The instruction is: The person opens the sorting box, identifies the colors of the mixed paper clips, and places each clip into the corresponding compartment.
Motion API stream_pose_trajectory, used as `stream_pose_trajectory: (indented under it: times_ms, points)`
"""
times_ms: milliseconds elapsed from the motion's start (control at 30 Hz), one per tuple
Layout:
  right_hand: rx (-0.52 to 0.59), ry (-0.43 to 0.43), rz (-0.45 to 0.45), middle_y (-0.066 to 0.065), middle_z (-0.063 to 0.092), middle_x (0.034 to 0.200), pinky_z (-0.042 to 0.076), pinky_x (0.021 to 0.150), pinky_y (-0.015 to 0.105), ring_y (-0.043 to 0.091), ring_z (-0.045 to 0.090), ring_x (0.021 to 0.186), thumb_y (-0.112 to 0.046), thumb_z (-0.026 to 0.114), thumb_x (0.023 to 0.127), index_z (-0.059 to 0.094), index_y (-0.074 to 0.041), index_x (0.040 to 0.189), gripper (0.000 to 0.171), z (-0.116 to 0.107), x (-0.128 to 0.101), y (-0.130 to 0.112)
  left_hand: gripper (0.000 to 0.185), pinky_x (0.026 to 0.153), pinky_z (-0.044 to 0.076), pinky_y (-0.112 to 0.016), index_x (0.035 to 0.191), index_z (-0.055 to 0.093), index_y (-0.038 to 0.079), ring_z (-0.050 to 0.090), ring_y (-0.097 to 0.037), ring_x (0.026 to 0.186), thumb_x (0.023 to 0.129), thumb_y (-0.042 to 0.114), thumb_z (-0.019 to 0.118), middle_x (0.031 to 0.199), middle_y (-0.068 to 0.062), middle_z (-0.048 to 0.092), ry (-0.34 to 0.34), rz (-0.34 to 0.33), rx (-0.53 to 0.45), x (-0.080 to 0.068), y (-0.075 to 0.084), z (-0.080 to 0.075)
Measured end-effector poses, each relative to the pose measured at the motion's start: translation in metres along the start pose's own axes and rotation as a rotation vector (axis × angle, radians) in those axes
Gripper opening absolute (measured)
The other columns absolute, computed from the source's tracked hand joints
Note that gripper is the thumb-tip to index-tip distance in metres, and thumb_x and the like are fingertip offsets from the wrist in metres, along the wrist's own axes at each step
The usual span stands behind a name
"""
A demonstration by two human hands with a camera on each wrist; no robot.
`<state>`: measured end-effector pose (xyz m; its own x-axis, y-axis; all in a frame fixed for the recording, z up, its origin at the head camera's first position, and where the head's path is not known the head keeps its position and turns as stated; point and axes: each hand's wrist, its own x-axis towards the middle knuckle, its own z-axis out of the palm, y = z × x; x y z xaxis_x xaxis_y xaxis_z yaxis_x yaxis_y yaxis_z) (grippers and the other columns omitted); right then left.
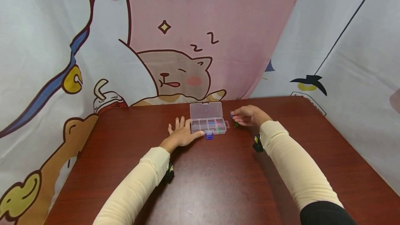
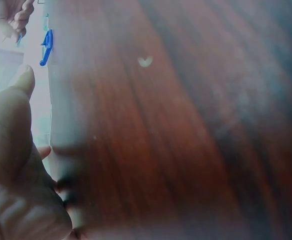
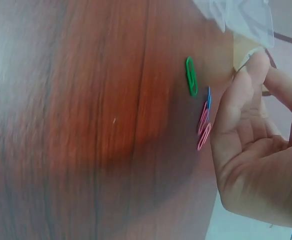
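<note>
A clear compartment box (image 1: pixel 207 125) lies on the dark wooden table (image 1: pixel 218 176) with its lid (image 1: pixel 206 110) folded back; small coloured items sit in its cells. My left hand (image 1: pixel 181 134) rests flat beside the box, fingers spread, its thumb (image 2: pixel 16 100) next to a small blue clip (image 1: pixel 209 135) (image 2: pixel 46 47). My right hand (image 1: pixel 248 115) (image 3: pixel 256 155) hovers right of the box, fingertips pinching a tiny blue piece (image 1: pixel 232 114). Below that hand a green paper clip (image 3: pixel 191 76) (image 1: pixel 235 125), a blue one (image 3: pixel 208 99) and pink ones (image 3: pixel 203 127) lie loose on the table.
A cartoon-printed cloth backdrop (image 1: pixel 175 44) hangs behind and on both sides of the table. The table's far edge (image 1: pixel 156 105) runs just behind the box. Bare tabletop stretches between my forearms toward me.
</note>
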<state>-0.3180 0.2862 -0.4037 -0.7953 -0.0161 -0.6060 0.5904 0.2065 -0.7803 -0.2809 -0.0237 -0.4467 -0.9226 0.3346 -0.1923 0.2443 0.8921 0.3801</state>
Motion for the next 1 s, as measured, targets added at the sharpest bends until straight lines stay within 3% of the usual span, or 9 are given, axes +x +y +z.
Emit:
stream_pose_trajectory:
  times_ms: [100,333,433,1000]
  points:
    - [0.019,-0.005,-0.008,-0.001,0.07,0.068,0.056,0.065,0.025,0.007,0.066,0.059,-0.021,0.069,0.091,0.071,-0.009,0.088,0.013,0.008,0.0,-0.005,0.095,0.11,-0.001,-0.069,0.152,0.022,0.014,-0.003,-0.04,0.149,0.085,0.078,0.042,0.162,-0.02,0.006,0.004,0.004,-0.001,0.0,0.0,0.0]
    - [-0.008,-0.078,-0.037,-0.004,0.069,0.065,0.054,0.059,0.023,0.005,0.064,0.056,-0.018,0.066,0.092,0.067,-0.006,0.103,0.016,0.031,0.001,-0.013,0.095,0.11,-0.001,-0.069,0.152,0.022,0.014,-0.003,-0.04,0.149,0.084,0.078,0.043,0.162,-0.02,0.005,0.002,-0.005,-0.005,0.0,0.001,0.0]
    - [-0.027,-0.075,-0.031,-0.003,0.069,0.065,0.054,0.058,0.023,0.005,0.064,0.055,-0.018,0.067,0.092,0.067,-0.006,0.102,0.016,0.038,0.001,-0.015,0.095,0.11,0.0,-0.069,0.152,0.022,0.014,-0.003,-0.04,0.149,0.085,0.078,0.043,0.162,-0.02,0.006,0.004,-0.004,-0.004,0.001,0.001,0.001]
    - [-0.085,-0.088,-0.034,-0.003,0.069,0.068,0.054,0.06,0.023,0.006,0.064,0.057,-0.019,0.067,0.091,0.066,-0.004,0.107,0.022,0.056,-0.001,-0.024,0.095,0.109,0.0,-0.07,0.152,0.023,0.014,-0.003,-0.04,0.149,0.084,0.078,0.043,0.162,-0.02,0.006,0.005,-0.004,-0.013,0.001,0.001,0.001]
